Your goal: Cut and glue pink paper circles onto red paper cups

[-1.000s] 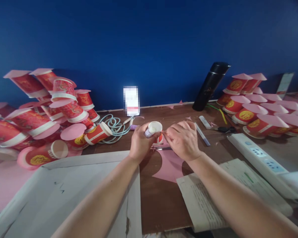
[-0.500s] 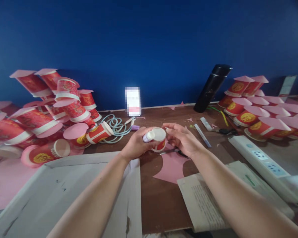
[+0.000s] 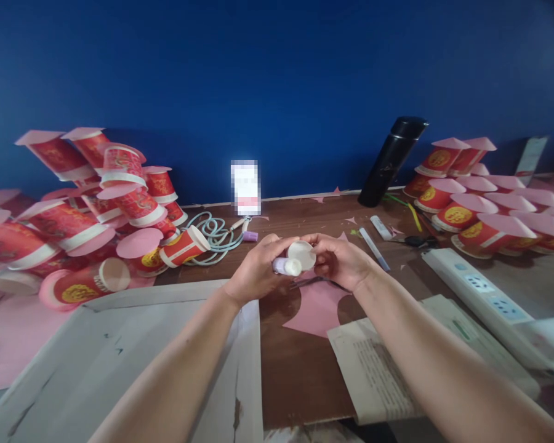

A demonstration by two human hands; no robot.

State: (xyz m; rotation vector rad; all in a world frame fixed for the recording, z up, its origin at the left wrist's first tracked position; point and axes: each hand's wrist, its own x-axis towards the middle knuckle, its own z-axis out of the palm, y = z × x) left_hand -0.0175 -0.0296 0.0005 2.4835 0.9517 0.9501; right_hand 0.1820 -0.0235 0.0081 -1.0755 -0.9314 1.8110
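My left hand [image 3: 261,269] is closed around a white and lilac glue stick [image 3: 286,266], its uncapped end pointing right. Just beside the stick is a small red paper cup [image 3: 301,255] whose pale round end tilts up toward me. The fingers of my right hand [image 3: 344,258] grip the cup's right side. My left fingers are close behind the cup, partly hidden by it. Under the hands lie a pink paper offcut [image 3: 321,304] and dark scissors [image 3: 316,282], which the hands partly cover. A purple cap [image 3: 250,236] rests on the table behind my left hand.
Red cups with pink paper tops [image 3: 133,203] are piled at left; similar cups [image 3: 480,231] stand stacked at right. Also around are a lit phone [image 3: 245,187], coiled cable [image 3: 207,231], black flask [image 3: 390,163], power strip [image 3: 489,295], cardboard [image 3: 166,344] and folded paper [image 3: 373,363].
The cup has tipped so its pale end faces me more. My right hand has moved left and taken hold of it. The glue stick has swung lower, toward the right.
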